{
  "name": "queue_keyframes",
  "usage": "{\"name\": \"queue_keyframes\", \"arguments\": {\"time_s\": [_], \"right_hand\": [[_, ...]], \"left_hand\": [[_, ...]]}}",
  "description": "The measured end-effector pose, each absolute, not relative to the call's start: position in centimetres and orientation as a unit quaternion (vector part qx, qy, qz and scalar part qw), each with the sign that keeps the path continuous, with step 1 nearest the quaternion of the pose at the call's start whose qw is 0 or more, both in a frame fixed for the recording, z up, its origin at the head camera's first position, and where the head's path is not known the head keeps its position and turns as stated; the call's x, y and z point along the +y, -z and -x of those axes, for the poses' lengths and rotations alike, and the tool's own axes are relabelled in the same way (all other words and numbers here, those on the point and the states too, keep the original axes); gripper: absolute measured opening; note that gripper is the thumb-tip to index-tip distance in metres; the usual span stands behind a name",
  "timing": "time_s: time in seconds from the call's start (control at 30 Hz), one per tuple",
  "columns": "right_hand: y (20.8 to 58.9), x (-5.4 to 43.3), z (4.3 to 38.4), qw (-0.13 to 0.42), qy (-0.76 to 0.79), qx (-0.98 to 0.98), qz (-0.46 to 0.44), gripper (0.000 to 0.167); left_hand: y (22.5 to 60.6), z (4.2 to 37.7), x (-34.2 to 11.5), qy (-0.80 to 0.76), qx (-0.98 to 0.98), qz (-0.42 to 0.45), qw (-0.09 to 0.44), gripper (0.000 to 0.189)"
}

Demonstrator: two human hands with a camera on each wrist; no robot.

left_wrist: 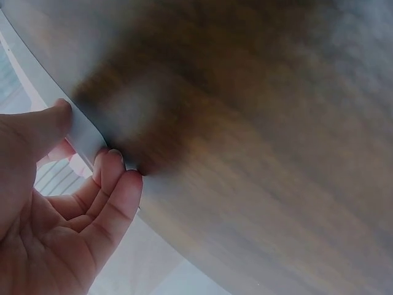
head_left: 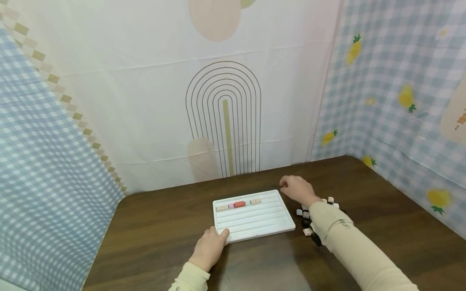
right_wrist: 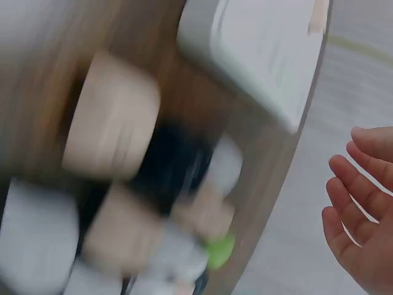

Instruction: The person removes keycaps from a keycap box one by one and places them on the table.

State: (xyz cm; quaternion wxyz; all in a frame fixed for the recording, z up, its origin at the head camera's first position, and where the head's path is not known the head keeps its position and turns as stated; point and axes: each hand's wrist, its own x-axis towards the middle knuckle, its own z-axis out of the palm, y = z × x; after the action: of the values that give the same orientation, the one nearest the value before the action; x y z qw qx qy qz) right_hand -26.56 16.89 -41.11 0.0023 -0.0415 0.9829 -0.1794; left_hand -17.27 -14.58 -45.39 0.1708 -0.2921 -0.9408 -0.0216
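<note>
A white tray with stepped rows (head_left: 271, 214) lies on the table. My left hand (head_left: 209, 247) grips its near left corner, thumb on top; the left wrist view shows the fingers curled against the tray's edge (left_wrist: 88, 136). Along the tray's back row sit several keycaps: a long beige one (head_left: 222, 208), a small lilac one (head_left: 231, 206), a red one (head_left: 239, 204) and another beige one (head_left: 256, 201). My right hand (head_left: 296, 189) hovers just past the tray's right side. In the right wrist view its fingers (right_wrist: 356, 187) are loosely bent, holding nothing.
Loose keycaps (head_left: 306, 214), mostly white, beige and black, lie right of the tray, partly hidden under my right sleeve. A green piece (right_wrist: 220, 251) shows among them. The brown wooden table (head_left: 164, 226) ends at hanging cloths (head_left: 145, 121) behind and at the sides.
</note>
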Motion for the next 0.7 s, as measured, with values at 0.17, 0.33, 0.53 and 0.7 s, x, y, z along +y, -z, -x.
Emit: {"name": "queue_keyframes", "arguments": {"time_s": [0.17, 0.33, 0.53, 0.7], "right_hand": [[42.1, 12.3, 26.9, 0.049, 0.16, 0.982, 0.083, 0.026], [43.4, 9.4, 27.0, 0.046, 0.123, 0.985, 0.116, 0.023], [44.4, 8.3, 27.1, -0.005, 0.062, 0.99, 0.129, 0.014], [44.5, 8.2, 27.3, -0.033, 0.045, 0.988, 0.143, 0.01]], "left_hand": [[45.4, 17.2, -14.5, 0.021, -0.943, 0.291, 0.163, 0.024], [45.7, 17.0, -14.3, 0.024, -0.946, 0.286, 0.154, 0.023], [45.8, 17.0, -14.2, 0.02, -0.946, 0.281, 0.159, 0.024], [45.6, 17.3, -14.4, 0.014, -0.944, 0.284, 0.168, 0.024]]}}
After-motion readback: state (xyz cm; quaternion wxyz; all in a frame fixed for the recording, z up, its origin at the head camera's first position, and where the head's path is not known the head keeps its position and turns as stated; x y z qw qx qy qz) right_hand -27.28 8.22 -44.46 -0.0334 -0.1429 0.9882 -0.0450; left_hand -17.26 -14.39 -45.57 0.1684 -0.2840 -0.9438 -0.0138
